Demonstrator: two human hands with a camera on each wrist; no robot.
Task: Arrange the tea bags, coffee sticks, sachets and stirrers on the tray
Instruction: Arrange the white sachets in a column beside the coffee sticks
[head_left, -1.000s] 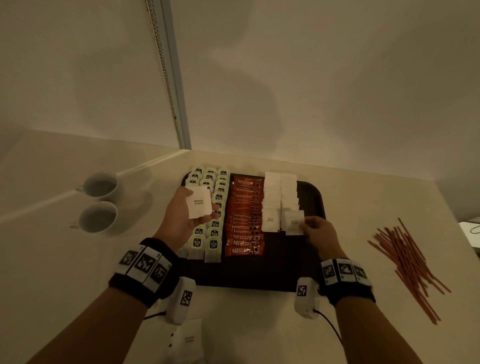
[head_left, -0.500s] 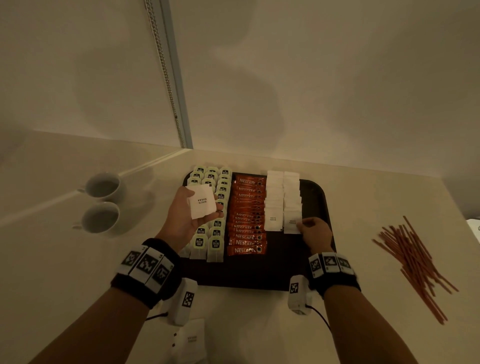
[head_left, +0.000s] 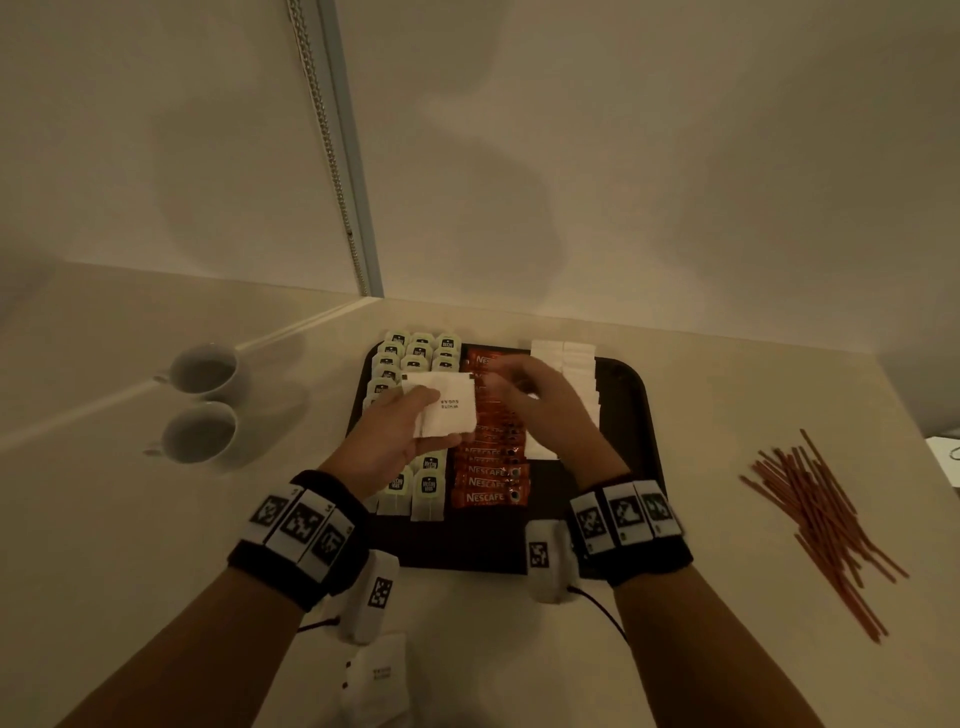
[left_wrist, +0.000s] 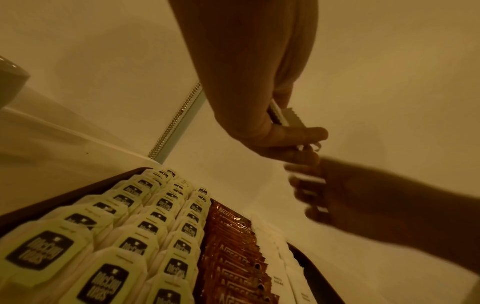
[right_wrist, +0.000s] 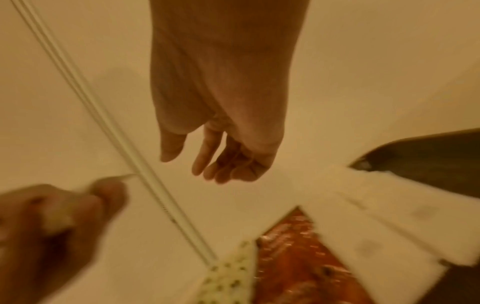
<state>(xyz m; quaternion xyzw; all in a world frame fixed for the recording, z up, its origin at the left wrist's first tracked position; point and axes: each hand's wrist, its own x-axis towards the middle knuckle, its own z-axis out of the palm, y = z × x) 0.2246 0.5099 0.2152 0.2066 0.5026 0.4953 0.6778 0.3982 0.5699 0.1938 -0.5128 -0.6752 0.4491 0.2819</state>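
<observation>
Two white cups stand side by side on the pale counter, at nine o'clock. At twelve o'clock, a beaded chain hangs against the wall.

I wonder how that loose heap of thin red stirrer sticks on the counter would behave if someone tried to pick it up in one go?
The thin red stirrer sticks look straight and slim, so probably stiff yet very light. They lie crossed and fanned on the smooth pale counter, so a single grab would likely scatter or roll some. Squaring them into a bundle first seems wiser.
</observation>
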